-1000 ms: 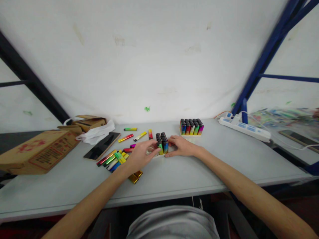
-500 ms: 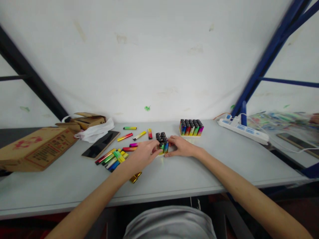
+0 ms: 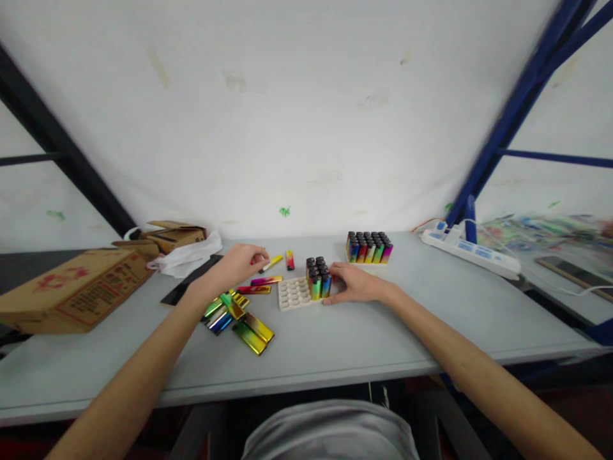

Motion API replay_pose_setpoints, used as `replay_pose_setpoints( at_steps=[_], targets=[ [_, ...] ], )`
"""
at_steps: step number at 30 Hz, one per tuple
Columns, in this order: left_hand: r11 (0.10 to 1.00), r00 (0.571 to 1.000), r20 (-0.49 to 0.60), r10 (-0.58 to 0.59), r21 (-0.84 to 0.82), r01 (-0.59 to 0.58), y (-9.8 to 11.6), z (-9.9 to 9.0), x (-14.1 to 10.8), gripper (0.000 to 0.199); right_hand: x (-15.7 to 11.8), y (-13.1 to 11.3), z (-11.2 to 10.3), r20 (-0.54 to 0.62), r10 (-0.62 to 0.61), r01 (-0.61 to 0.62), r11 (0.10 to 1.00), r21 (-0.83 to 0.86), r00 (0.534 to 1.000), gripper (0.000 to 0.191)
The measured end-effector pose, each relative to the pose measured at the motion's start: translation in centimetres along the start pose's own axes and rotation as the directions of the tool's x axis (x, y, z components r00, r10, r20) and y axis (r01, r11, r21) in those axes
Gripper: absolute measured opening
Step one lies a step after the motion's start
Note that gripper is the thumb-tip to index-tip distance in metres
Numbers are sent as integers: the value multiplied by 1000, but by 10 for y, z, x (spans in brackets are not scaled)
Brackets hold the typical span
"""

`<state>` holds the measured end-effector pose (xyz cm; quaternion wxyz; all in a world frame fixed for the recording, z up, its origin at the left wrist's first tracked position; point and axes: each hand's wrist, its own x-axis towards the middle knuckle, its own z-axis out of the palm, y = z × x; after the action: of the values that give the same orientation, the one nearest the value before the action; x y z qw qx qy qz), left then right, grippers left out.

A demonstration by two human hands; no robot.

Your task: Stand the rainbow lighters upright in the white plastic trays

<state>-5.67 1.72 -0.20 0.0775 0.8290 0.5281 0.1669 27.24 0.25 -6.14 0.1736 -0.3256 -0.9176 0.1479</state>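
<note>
A pale tray (image 3: 290, 295) with round holes lies mid-table, several colourful lighters (image 3: 317, 285) upright in its right part. Around the right end of these lighters my right hand (image 3: 352, 283) is curved, thumb at the tray's near corner. My left hand (image 3: 242, 263) hovers over the loose lighters at the left, fingers bent together; whatever they hold, if anything, is hidden. Near it lie a yellow lighter (image 3: 271, 264), a red one (image 3: 290, 259) and a magenta one (image 3: 267, 280). A loose pile (image 3: 225, 313) and green-gold lighters (image 3: 252, 333) lie nearer the front edge.
A full block of upright lighters (image 3: 368, 248) stands at the back right. Further right are a white power strip (image 3: 472, 252) and a phone (image 3: 575, 276). Cardboard boxes (image 3: 76, 287), a white plastic bag (image 3: 186, 254) and a dark phone (image 3: 191, 281) are on the left.
My left hand has moved left and back, away from the upright lighters, uncovering the tray's holes and the gold lighters. My right hand remains beside the upright lighters.
</note>
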Motion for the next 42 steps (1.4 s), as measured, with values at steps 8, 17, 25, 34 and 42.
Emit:
replay_pose_setpoints(
  at_steps=[8,17,25,34,42],
  targets=[
    [989,996,55,-68,138,60,-31,37,20,26,1,-2,5,-24,29,-29,1000,-10,999,61],
    [962,991,-113,-76,-269,43,-11,20,2,36,1,-3,5,-37,44,-44,999,7,998,59],
    [706,993,-34,-110,-706,54,19,18,-8,44,0,-3,5,-43,34,-33,999,4,999,57],
    [374,999,45,20,-927,34,52,43,-13,36,0,-3,5,-35,25,-25,1000,-10,999,58],
    [351,987,133,-86,-923,155,65,50,-14,47,0,-1,6,-32,21,-21,1000,-11,999,59]
  ],
)
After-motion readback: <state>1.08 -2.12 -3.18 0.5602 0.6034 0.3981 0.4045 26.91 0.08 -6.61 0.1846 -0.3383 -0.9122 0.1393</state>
